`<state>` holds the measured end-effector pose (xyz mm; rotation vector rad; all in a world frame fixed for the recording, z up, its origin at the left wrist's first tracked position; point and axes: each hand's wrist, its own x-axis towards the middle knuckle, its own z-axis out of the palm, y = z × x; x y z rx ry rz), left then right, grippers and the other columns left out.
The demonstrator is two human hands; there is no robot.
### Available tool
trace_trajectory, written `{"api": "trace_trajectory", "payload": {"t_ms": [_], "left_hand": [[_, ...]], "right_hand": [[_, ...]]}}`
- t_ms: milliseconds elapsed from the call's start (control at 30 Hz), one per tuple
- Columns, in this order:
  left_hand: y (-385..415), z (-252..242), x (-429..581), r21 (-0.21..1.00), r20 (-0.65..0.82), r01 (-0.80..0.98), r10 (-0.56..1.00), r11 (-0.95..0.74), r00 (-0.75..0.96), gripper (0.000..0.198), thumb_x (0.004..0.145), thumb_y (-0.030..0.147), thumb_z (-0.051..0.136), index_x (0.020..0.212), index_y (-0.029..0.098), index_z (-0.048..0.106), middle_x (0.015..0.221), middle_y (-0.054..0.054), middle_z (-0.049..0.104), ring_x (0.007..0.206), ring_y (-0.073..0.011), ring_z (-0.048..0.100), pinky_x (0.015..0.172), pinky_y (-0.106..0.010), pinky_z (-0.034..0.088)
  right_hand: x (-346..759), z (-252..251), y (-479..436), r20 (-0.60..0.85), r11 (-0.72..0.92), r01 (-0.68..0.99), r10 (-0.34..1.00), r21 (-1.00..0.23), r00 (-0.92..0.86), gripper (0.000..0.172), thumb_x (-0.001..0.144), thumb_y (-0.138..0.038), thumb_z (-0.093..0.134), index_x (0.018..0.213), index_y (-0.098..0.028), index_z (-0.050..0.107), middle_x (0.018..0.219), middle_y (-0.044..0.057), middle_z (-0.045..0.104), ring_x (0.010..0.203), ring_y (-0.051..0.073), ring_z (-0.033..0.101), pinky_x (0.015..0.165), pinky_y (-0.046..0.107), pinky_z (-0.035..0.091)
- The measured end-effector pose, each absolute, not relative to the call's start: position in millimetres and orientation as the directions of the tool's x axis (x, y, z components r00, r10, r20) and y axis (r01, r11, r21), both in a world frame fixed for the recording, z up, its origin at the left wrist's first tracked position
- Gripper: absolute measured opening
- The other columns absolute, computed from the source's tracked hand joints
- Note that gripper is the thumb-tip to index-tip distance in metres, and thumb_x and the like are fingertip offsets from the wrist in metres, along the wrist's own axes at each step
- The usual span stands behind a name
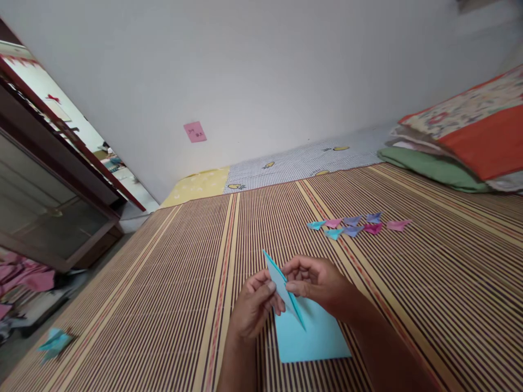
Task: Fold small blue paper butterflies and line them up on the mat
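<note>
A folded sheet of turquoise paper (281,286) is held up on a slant between my two hands. My left hand (255,302) pinches its left face, thumb in front and fingers behind. On the other side, my right hand (316,280) has its thumb and fingertips closed on the paper's right edge. Beneath them a flat turquoise paper square (312,337) lies on the striped mat (196,283). Beyond my right hand sit several small folded paper shapes (352,230) in blue, purple and pink, arranged in two rough rows.
A crumpled turquoise paper piece (56,343) lies at the mat's left edge. Folded bedding (461,141) is stacked at the far right. A pink note (195,132) is stuck to the wall behind. At left stands a glass-paned cabinet or door (49,212).
</note>
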<state>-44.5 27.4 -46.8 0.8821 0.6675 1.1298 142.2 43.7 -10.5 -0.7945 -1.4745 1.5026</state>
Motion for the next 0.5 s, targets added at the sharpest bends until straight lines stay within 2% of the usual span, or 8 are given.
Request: {"api": "trace_trajectory", "payload": {"t_ms": [200, 500], "left_hand": [[28.6, -50.7, -45.7, 0.839, -0.027, -0.514, 0.959, 0.176, 0.283, 0.020, 0.081, 0.028, 0.078, 0.089, 0.011, 0.070, 0.063, -0.001, 0.066, 0.047, -0.0085, 0.060, 0.046, -0.016, 0.046], [27.8, -51.4, -46.3, 0.833, -0.029, -0.524, 0.960, 0.177, 0.278, 0.019, 0.082, 0.028, 0.077, 0.087, 0.012, 0.067, 0.064, -0.001, 0.067, 0.047, -0.0086, 0.061, 0.047, -0.016, 0.046]], "right_hand": [[143.4, -14.9, 43.4, 0.120, 0.056, -0.147, 0.873, -0.988, -0.473, 0.029, 0.075, -0.035, 0.080, 0.096, -0.017, 0.070, 0.075, -0.001, 0.061, 0.067, 0.012, 0.052, 0.062, 0.026, 0.042], [143.6, -9.1, 41.0, 0.131, 0.092, -0.105, 0.865, -0.990, -0.484, 0.022, 0.076, -0.031, 0.075, 0.093, -0.018, 0.072, 0.072, -0.001, 0.059, 0.066, 0.013, 0.051, 0.061, 0.025, 0.042]]}}
